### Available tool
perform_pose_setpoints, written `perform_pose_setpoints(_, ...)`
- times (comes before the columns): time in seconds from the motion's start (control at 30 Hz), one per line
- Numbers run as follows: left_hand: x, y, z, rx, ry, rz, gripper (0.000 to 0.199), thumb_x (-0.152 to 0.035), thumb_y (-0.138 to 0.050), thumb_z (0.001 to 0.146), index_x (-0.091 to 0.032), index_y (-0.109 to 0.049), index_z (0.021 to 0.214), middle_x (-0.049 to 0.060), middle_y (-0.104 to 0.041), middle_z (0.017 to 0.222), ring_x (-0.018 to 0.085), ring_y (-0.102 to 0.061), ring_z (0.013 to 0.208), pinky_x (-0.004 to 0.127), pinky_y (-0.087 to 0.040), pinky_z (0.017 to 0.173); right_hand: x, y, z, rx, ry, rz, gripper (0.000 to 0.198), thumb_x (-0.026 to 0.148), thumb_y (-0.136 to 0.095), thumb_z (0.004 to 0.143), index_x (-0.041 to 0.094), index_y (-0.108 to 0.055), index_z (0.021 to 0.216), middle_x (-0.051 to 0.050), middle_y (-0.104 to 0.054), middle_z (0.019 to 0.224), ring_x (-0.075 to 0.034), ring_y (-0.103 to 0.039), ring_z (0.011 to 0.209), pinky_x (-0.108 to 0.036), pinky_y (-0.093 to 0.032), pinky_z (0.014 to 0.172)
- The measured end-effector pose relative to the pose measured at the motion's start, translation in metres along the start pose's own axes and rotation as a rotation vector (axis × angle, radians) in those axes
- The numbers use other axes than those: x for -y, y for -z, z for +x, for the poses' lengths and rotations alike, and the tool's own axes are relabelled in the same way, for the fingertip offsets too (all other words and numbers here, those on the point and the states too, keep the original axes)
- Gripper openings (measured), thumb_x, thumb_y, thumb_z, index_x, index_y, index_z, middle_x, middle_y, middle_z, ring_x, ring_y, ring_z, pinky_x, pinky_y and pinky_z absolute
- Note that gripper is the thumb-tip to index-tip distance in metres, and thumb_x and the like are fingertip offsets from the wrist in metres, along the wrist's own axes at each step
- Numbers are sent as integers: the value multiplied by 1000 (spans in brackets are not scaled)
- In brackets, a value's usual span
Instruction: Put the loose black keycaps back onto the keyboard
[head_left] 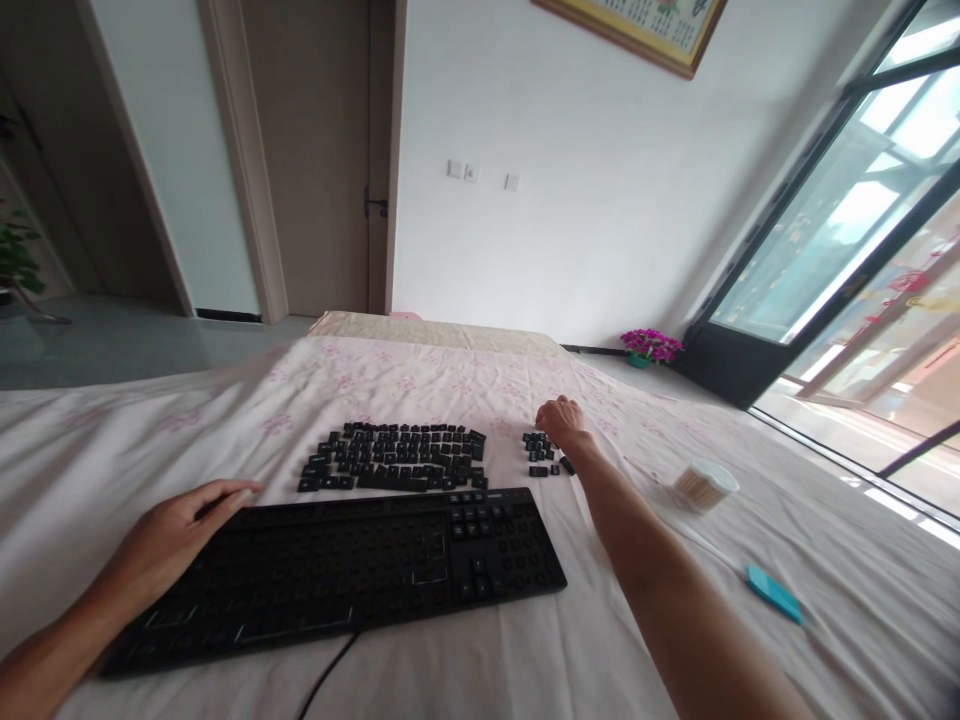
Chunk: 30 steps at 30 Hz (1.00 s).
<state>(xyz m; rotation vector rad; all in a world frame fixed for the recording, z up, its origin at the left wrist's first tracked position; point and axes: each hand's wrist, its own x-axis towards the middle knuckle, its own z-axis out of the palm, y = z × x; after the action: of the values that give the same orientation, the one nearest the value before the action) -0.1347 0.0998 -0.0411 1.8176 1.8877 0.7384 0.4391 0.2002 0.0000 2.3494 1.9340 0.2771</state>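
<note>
A black keyboard (337,570) lies on the cloth, with most of its key positions bare and some keycaps still on its right part. My left hand (176,530) rests at its upper left edge, fingers stretched out, thumb close to the index finger. Beyond the keyboard, loose black keycaps (405,455) lie in rows. My right hand (561,418) reaches to a smaller group of keycaps (538,446) on the right. Its fingers are bent and drawn together; whatever is between the fingertips is hidden.
Right of my right arm stand a clear round tub of cotton swabs (705,487) and a turquoise object (774,593). A swab (642,470) lies near the tub. The keyboard's cable (328,675) runs toward me over the wrinkled floral cloth (420,375).
</note>
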Motion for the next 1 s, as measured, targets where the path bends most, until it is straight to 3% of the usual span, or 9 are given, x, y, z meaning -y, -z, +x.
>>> perform_pose_setpoints(0.1, 3, 0, 1, 96, 55, -32, 51, -63, -42, 80, -28, -65, 109, -4, -72, 100, 21, -67, 89, 21, -49, 60, -1, -1, 1, 17, 5, -10, 18, 30, -65, 77, 22, -76, 90, -11, -70, 91, -24, -48, 106, -32, -29, 86)
perform_pose_setpoints(0.37, 4, 0, 3, 84, 29, 5, 51, -62, -40, 82, -27, -63, 111, -3, -72, 102, 20, -65, 94, 20, -47, 64, 6, 3, -10, -23, 97, -39, 16, 24, -62, 80, 18, -75, 86, -14, -70, 95, -26, -47, 107, -35, -28, 91)
perform_pose_setpoints(0.57, 3, 1, 3, 68, 0, 4, 51, -59, -41, 83, -26, -63, 114, -3, -71, 103, 19, -64, 97, 20, -47, 72, 11, 27, -28, -111, 129, 28, 15, 23, -61, 81, 19, -75, 83, -12, -70, 94, -27, -48, 106, -36, -30, 91)
perform_pose_setpoints(0.77, 3, 2, 3, 67, -33, 15, 49, -58, -41, 83, -25, -64, 112, -2, -71, 105, 19, -64, 98, 21, -45, 80, 26, 51, -86, -172, 252, 199, 21, 36, -56, 87, 30, -71, 100, 2, -70, 101, -18, -53, 102, -26, -37, 84)
perform_pose_setpoints(0.87, 4, 2, 3, 71, -32, 21, 48, -58, -41, 83, -25, -65, 110, -1, -71, 106, 20, -63, 99, 22, -45, 81, 38, 52, -129, -246, 416, 443, 18, 37, -58, 85, 28, -73, 92, 2, -71, 94, -17, -56, 97, -26, -40, 84)
perform_pose_setpoints(1.0, 3, 3, 3, 49, -54, 35, 48, -57, -42, 82, -25, -66, 109, 1, -71, 106, 22, -64, 97, 24, -45, 81, 49, 49, -173, -231, 488, 456, 17, 37, -59, 86, 29, -73, 89, 1, -71, 94, -18, -56, 94, -30, -41, 85)
